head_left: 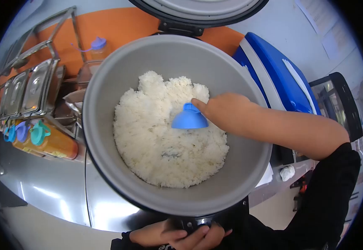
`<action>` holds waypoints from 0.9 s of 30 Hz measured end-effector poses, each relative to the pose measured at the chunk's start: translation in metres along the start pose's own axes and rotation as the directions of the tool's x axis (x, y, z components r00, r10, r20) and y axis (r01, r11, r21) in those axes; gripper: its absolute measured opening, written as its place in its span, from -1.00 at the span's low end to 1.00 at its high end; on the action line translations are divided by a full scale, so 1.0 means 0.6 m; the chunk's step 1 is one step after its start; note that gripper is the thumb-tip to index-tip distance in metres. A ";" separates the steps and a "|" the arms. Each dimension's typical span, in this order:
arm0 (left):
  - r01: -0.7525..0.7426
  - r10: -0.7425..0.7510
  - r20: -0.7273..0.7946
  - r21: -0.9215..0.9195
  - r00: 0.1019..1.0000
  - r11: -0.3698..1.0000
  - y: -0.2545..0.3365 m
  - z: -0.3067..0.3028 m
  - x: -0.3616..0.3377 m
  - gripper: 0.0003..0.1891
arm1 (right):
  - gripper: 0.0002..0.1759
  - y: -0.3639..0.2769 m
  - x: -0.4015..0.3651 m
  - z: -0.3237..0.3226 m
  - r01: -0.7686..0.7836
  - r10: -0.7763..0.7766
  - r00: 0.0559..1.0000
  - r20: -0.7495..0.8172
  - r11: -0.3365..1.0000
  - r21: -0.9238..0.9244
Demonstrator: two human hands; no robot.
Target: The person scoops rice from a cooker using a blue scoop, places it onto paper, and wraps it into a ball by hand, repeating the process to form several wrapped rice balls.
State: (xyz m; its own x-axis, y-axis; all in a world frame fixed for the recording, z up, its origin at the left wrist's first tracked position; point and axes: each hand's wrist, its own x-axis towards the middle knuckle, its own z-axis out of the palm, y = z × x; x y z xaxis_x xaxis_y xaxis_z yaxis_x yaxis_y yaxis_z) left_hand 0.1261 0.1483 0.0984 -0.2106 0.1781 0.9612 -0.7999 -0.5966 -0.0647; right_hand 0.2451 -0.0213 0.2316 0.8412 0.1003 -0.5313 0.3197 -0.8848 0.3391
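Note:
A large rice cooker pot (106, 83) with a grey inner wall fills the middle of the view. Cooked white rice (144, 133) lies in it, heaped at the far side and thinner near the centre, where a bit of the pot's bottom shows. Reaching in from the right, my right hand (225, 110) is closed on a blue plastic scoop (189, 118), its rounded cup tilted against the rice. At the pot's front, my left hand (194, 236) curls its fingers around the cooker's front handle (198, 222), partly hiding it.
The cooker's lid (214, 10) is raised behind the pot. Several sauce bottles (56, 141) and a metal rack with steel lidded pans (35, 87) stand left. A blue cooler box (279, 71) stands right, with a crumpled white wad (287, 173) lower down.

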 end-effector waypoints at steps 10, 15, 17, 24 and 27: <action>0.123 -0.122 -0.025 0.052 0.992 0.991 -0.005 0.029 0.022 -0.81 | -0.41 -0.028 0.065 0.042 0.273 -0.282 0.957 0.068 0.955 0.118; 0.083 -0.084 0.006 0.036 0.996 0.996 -0.007 0.018 0.017 -0.82 | -0.42 -0.035 0.073 0.061 0.352 -0.437 0.885 0.160 0.854 0.384; 0.065 -0.065 0.037 0.012 0.997 0.998 -0.008 0.012 0.014 -0.82 | -0.41 -0.039 0.065 0.061 0.375 -0.437 0.892 0.115 0.858 0.352; -0.021 0.037 0.167 -0.097 0.985 0.995 -0.021 -0.007 0.015 -0.84 | -0.29 -0.038 0.014 0.017 0.460 -0.521 0.844 0.128 0.825 0.329; -0.059 0.088 0.226 -0.131 0.970 0.990 -0.027 -0.016 0.020 -0.84 | -0.23 -0.039 -0.013 0.005 0.561 -0.582 0.812 0.053 0.802 0.208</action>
State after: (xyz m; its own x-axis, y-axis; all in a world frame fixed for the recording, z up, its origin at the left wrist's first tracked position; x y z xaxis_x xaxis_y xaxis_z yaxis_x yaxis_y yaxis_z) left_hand 0.1313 0.1677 0.1085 -0.1477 -0.0562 0.9874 -0.8527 -0.4987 -0.1559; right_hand 0.2300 -0.0026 0.2254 0.4737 0.5717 -0.6700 0.6372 -0.7476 -0.1874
